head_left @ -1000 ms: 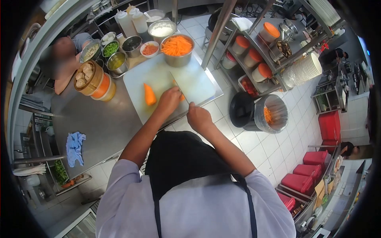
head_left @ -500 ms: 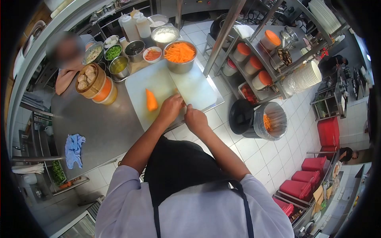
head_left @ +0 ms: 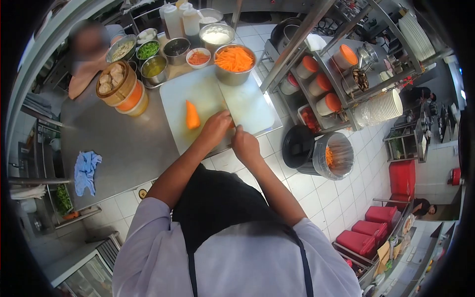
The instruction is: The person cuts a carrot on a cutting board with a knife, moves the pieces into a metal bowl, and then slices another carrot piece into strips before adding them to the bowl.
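Observation:
My left hand [head_left: 217, 123] is closed near the front edge of the white cutting board [head_left: 173, 94], pinching something too small to make out. Close to its right, my right hand [head_left: 245, 143] is closed around what seems to be a handle, mostly hidden by the fingers. A thin blade-like edge shows on the board above the hands. An orange carrot piece [head_left: 192, 116] lies on the board, left of my left hand. At the board's far right corner stands a metal bowl [head_left: 235, 76] heaped with orange shreds.
Metal bowls, squeeze bottles [head_left: 173, 22] and a bamboo steamer [head_left: 116, 84] stand around the board. A blue cloth [head_left: 87, 172] lies at left. Another person's arm [head_left: 85, 79] is behind the steamer. A lined bin [head_left: 334, 156] and shelves of containers [head_left: 320, 85] stand right.
The whole view has shifted slightly. My hands stay close together near the board's front edge, and the carrot piece still lies on the board.

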Available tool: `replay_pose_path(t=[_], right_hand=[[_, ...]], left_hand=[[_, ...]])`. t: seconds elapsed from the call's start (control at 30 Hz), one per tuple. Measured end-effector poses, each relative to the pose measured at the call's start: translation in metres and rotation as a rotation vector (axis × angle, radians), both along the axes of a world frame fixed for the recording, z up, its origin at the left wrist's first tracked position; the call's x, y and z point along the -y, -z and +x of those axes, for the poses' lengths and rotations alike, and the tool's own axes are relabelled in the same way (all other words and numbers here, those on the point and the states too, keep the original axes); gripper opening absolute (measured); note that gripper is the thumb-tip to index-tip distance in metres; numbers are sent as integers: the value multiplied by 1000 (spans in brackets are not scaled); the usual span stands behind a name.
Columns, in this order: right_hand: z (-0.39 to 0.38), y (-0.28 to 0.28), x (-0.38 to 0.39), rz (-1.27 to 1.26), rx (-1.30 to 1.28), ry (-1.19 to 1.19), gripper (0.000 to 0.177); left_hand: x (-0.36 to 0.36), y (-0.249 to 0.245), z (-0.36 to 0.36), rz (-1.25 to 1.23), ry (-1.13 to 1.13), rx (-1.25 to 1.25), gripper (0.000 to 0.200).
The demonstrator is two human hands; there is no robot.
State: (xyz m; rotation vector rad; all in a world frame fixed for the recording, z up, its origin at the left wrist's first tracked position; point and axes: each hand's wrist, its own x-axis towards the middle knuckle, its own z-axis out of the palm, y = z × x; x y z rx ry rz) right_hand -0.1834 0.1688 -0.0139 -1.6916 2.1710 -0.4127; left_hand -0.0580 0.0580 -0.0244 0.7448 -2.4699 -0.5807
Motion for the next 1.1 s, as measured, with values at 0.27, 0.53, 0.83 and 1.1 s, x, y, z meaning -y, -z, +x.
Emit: replay_pose_path(t=[0.27,0.53,0.83,1.1], right_hand=[[2,-17,2,88,-12,-1,22],[3,-20,2,104,-38,-8,22],[1,-13,11,119,-73,-22,23],[3,-12,16,95,-44,-38,26]], left_hand=[[2,10,5,18,14,-25,14],[2,1,6,78,-5,6,13],[1,5,11,6,-26,-65,8],[1,3,11,-1,-26,1,7]])
